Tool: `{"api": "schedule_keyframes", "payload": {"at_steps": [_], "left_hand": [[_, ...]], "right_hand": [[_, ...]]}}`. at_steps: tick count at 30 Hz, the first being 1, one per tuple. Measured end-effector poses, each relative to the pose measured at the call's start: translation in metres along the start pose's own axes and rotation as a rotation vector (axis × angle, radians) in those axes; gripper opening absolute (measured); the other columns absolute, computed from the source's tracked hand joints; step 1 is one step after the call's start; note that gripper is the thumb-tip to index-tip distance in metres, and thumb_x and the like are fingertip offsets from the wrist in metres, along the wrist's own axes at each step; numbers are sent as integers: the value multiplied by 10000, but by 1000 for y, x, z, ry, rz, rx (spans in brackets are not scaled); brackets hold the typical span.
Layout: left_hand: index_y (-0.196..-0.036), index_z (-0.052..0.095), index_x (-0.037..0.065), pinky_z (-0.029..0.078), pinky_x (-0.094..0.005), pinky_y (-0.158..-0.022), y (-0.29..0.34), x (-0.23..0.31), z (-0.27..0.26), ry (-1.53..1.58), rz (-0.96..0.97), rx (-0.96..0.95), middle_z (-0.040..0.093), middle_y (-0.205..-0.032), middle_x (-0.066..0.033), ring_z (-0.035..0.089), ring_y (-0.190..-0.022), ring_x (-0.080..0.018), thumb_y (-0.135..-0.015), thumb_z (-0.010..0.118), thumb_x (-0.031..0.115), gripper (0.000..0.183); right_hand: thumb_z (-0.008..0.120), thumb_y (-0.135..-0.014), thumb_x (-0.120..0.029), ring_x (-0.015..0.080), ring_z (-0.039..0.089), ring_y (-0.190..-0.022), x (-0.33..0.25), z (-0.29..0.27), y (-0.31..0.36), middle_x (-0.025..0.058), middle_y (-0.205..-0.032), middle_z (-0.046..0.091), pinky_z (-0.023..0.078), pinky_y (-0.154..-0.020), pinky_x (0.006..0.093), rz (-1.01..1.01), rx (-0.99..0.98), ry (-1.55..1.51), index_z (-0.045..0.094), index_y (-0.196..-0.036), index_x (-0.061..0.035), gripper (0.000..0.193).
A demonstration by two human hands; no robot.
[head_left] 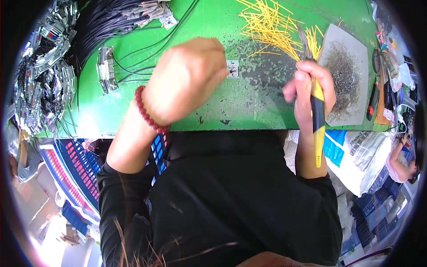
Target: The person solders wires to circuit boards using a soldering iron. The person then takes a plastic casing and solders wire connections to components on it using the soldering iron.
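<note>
My left hand (189,80), with a red bead bracelet (149,113) at the wrist, is closed above the green table. Its fingertips are hidden, so what they hold cannot be made out. A small pale circuit board (232,69) lies just right of its knuckles. Black wires (135,73) run toward this hand from a stack of metal-edged parts (106,70). My right hand (313,86) is closed around pliers (318,113) with a yellow and black handle. Their dark metal nose points away from me, beside loose yellow wires (271,24).
Bundled metal-cased parts (46,71) pile up at the far left, with a thick bunch of black cables (104,24) beside them. A grey board (356,80) with dark grit lies at the right. Tools (378,89) line the right edge. A blue basket (82,164) stands below the table.
</note>
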State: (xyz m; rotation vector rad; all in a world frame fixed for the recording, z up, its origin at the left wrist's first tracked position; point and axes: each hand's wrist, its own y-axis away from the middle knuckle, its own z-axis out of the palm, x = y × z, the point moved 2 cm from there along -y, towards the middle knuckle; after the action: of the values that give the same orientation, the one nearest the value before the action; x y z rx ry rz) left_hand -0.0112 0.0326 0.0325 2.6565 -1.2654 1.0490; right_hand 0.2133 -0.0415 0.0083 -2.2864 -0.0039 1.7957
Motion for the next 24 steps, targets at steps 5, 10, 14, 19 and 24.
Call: {"api": "schedule_keyframes", "payload": {"at_steps": [5,10,14,19,24], "left_hand": [[-813,622,-1,522,-368,-681,4,17,-6,13,68,-30,637,-882,-128,632,-803,-302,-715,716,1,137],[-861,591,9,505,-354,-631,7,15,-6,162,15,-30,622,-845,-114,616,-734,-303,-721,705,-2,181],[-862,568,19,481,-314,-576,9,12,5,296,-141,28,595,-782,-82,592,-652,-213,-766,689,-7,157],[-865,561,29,451,-283,-548,10,11,7,304,-90,34,581,-764,-64,537,-600,-171,-765,686,-13,166],[-952,579,65,501,-349,-596,7,26,6,408,-366,100,621,-746,-89,638,-699,-281,-779,688,54,204]], "right_hand": [[752,-762,44,130,681,-770,-14,30,-26,109,-964,687,523,-641,236,-259,-69,-145,571,-1128,-19,413],[715,-766,87,118,672,-705,-19,41,-25,64,-829,676,517,-604,212,-287,-23,-53,616,-1058,-23,328],[663,-853,48,185,664,-788,-15,40,-20,170,-929,673,535,-706,289,-244,-80,-102,441,-1236,-8,446],[693,-805,67,107,648,-784,-11,44,-30,84,-901,678,513,-692,236,-133,14,-313,507,-1192,-34,441],[688,-813,61,106,651,-769,-12,47,-23,67,-856,665,519,-648,223,-203,-3,-162,545,-1147,-24,372]]}}
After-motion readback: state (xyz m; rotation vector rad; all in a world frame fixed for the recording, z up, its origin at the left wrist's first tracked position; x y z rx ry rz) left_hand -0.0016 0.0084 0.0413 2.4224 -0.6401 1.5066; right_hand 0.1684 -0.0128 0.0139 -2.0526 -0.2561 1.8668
